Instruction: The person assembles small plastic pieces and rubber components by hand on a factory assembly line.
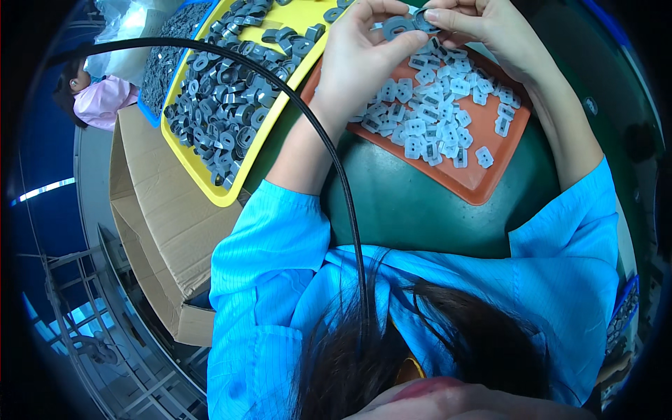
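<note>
My left hand [357, 59] pinches a grey ring [397, 28] between thumb and fingers, over the far end of the orange tray [477, 185]. My right hand [493, 28] grips a second grey piece [423, 19] by its edge, right beside the ring; whether the two touch, I cannot tell. The step looks to me like close fingertip work on this pair, so the left should be the steady one, with the ring held by its rim and its face left free. The right can then do the fine turning, with light thumb pressure rather than a squeeze that might tip the piece. I'd bring both a little nearer, since they sit at the very top of my view. Working above the pale plates [427, 119] is a risk: anything dropped would land among them, away from the rings in the yellow tray [222, 199].
</note>
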Available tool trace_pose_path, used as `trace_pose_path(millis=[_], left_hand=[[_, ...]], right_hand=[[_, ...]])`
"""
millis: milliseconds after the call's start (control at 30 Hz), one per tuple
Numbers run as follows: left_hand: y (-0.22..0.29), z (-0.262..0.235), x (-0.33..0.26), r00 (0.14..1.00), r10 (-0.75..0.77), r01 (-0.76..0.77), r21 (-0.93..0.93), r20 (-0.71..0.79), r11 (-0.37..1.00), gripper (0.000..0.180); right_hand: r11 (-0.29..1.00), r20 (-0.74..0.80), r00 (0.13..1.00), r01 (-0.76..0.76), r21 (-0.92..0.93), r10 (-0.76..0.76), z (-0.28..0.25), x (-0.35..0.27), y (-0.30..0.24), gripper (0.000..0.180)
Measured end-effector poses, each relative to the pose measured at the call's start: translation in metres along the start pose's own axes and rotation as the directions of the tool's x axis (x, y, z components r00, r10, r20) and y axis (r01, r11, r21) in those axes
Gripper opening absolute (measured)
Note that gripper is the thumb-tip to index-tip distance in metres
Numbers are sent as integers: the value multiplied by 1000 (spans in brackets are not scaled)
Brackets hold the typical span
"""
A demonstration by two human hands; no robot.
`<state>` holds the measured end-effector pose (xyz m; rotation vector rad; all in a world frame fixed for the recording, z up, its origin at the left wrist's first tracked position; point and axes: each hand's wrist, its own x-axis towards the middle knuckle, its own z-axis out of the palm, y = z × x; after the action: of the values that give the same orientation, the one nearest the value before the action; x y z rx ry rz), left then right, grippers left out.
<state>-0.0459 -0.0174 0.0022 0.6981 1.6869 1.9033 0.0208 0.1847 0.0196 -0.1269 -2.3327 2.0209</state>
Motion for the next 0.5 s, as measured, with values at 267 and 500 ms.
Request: trace_pose_path(millis=[267, 500], left_hand=[[-12, -9, 13, 1000, 5, -2, -447, 5, 894, 25], [-14, -15, 19, 992, 51, -105, -560, -112, 822, 18]], right_hand=[[789, -112, 896, 311, -529, -429, 32, -14, -15, 16], [984, -210, 961, 172, -47, -178, 5, 12, 4, 14]])
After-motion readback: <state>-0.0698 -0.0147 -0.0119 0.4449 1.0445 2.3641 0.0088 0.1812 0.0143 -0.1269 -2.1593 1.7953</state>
